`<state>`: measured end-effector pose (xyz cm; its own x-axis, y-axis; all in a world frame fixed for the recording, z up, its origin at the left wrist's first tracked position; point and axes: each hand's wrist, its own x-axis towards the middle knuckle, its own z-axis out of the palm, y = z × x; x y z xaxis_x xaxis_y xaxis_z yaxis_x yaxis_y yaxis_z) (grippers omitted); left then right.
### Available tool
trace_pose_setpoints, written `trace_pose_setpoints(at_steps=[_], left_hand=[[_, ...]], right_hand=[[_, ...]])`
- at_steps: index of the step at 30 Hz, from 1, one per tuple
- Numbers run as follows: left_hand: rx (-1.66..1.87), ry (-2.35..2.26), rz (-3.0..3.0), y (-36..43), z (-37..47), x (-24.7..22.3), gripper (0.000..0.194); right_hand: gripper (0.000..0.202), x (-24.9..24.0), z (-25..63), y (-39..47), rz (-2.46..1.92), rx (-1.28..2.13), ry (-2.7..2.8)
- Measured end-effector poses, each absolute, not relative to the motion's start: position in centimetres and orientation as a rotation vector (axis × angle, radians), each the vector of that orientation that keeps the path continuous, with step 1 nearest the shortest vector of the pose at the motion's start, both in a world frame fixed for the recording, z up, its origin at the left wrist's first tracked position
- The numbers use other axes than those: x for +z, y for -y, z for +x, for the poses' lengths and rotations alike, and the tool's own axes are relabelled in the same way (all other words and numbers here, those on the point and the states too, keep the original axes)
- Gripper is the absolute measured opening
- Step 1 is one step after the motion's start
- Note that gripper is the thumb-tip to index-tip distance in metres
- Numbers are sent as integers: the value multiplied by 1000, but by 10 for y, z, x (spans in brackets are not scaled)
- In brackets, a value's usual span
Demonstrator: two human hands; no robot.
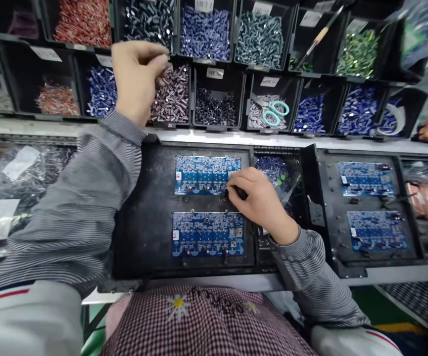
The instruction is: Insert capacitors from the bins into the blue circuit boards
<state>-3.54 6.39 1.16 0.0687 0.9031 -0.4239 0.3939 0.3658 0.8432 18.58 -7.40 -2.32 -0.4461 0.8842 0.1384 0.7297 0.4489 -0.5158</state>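
Note:
My left hand [134, 76] is raised in front of the parts bins, beside a bin of brownish-pink capacitors [176, 96]. Its thumb and fingers are pinched together; what they hold, if anything, is too small to make out. My right hand [261, 200] is closed at the lower right corner of the upper blue circuit board [206, 175], with dark shadow or a dark part under the fingers that I cannot tell apart. A second blue circuit board [206, 235] lies below it in the same black tray [145, 212].
Two rows of black bins hold blue capacitors [204, 34], red-orange parts [82, 22] and green parts [358, 54]. Turquoise-handled scissors [275, 112] and a wooden-handled tool [319, 37] lie across bins. Another tray [328, 217] with two boards stands right; plastic bags [21, 183] lie left.

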Motion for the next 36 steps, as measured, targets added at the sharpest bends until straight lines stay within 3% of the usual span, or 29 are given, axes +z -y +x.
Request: trace_pose_setpoints(at_steps=[12,15,23,30,36], left_hand=[[602,-859,624,-11,6,16,22],[602,-894,708,-6,15,10,11],[414,-991,906,1,24,-6,9],[329,-981,865,1,26,-1,19],[397,-1029,791,-3,22,-2,18]], right_hand=[[11,-21,196,72,-1379,526,2392],[9,-20,202,72,-1381,536,2404],[17,-22,209,73,-1277,535,2443],[13,-9,207,62,-1338,489,2062],[14,-15,202,33,-1410,463,2139]])
